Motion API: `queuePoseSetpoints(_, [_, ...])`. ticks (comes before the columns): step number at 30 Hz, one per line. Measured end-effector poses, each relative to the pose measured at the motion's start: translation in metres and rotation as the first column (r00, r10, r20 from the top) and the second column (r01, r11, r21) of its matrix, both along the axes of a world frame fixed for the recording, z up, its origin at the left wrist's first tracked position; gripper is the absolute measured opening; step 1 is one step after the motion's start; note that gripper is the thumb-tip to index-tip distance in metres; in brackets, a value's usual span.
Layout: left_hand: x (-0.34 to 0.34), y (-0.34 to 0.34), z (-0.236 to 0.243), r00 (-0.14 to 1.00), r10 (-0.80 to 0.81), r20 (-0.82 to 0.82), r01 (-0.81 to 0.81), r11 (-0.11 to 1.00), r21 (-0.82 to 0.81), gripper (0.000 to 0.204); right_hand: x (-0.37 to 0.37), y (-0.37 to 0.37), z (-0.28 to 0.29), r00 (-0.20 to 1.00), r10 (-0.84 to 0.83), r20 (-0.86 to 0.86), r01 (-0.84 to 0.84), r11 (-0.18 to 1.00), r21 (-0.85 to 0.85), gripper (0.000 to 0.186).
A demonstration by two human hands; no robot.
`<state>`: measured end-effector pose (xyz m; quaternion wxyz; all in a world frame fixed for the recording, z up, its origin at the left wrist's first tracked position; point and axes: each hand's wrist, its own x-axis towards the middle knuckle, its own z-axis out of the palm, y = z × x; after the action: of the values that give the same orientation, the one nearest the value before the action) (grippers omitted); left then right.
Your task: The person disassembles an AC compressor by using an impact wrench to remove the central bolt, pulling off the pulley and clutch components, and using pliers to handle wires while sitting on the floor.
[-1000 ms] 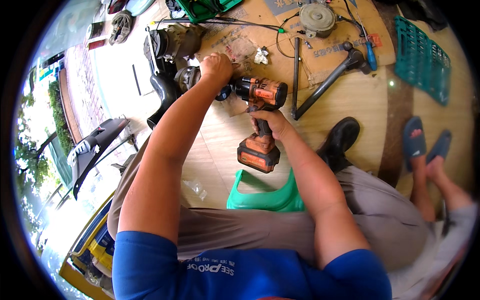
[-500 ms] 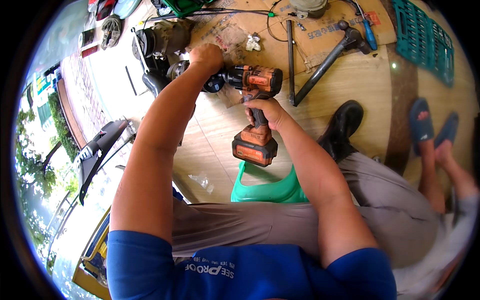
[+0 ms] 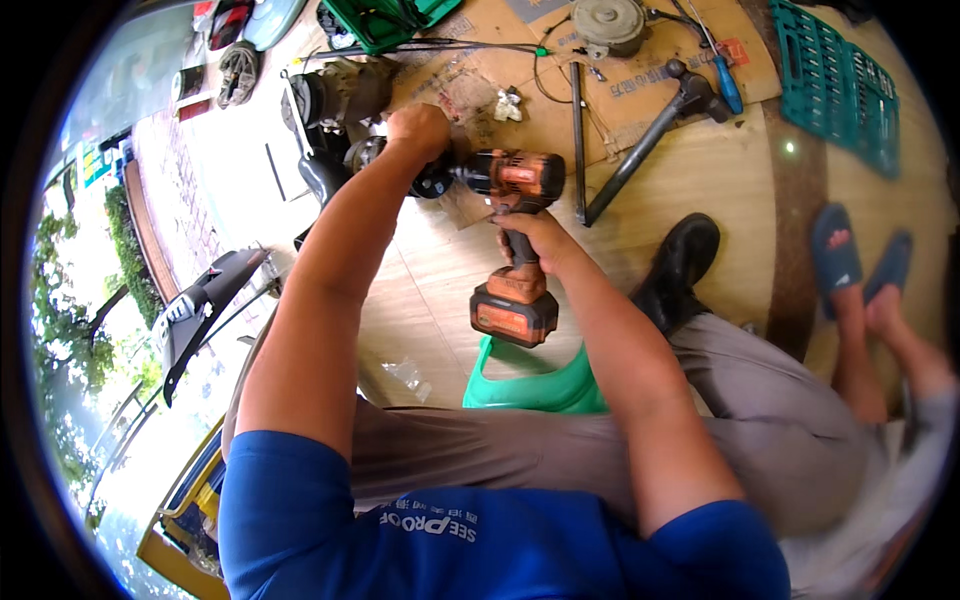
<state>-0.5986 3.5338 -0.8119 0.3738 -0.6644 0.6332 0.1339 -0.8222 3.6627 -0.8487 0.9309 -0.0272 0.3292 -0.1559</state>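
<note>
My right hand (image 3: 535, 238) grips an orange and black cordless impact wrench (image 3: 518, 180), its battery hanging below. The tool's nose points left at a round black part (image 3: 432, 182) on a dirty metal assembly (image 3: 350, 92) lying at the cardboard's edge. My left hand (image 3: 418, 130) is closed over that assembly, just above and left of the wrench's nose; what its fingers hold is hidden. A long black curved part (image 3: 318, 170) lies left of the assembly.
Around me: cardboard (image 3: 640, 120) with a round metal housing (image 3: 608, 25), cables, bars, a hammer-shaped tool (image 3: 690, 95) and blue screwdriver (image 3: 728, 85); a teal socket case (image 3: 840, 90); a green stool (image 3: 530, 385); my black boot (image 3: 680, 270); another person's slippered feet (image 3: 840, 260) at right.
The view has shifted slightly up and down. My hands and the wrench keep much the same place at the assembly, with the wrench's nose close against the round black part.
</note>
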Motion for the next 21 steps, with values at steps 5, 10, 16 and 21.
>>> queuePoseSetpoints(5, [0.001, 0.004, -0.008, 0.999, -0.043, -0.032, 0.043, 0.999, 0.001, 0.027, -0.013, 0.006, -0.011, 1.000, -0.005, 0.024, 0.006, 1.000, -0.020, 0.019])
queuePoseSetpoints(10, [-0.004, -0.003, 0.002, 1.000, 0.009, -0.015, -0.008, 0.999, 0.052, 0.027, -0.014, 0.006, -0.012, 0.997, -0.039, 0.066, 0.035, 0.997, 0.067, 0.021])
queuePoseSetpoints(16, [-0.001, -0.005, -0.002, 1.000, -0.003, -0.024, 0.005, 0.997, 0.079, 0.026, -0.008, -0.002, -0.006, 0.997, 0.007, 0.083, -0.011, 0.999, 0.047, 0.026])
queuePoseSetpoints(21, [-0.003, -0.006, -0.001, 0.998, -0.038, -0.048, 0.042, 0.995, 0.092, 0.025, 0.001, -0.002, -0.003, 0.996, -0.006, 0.087, 0.004, 1.000, 0.024, 0.027])
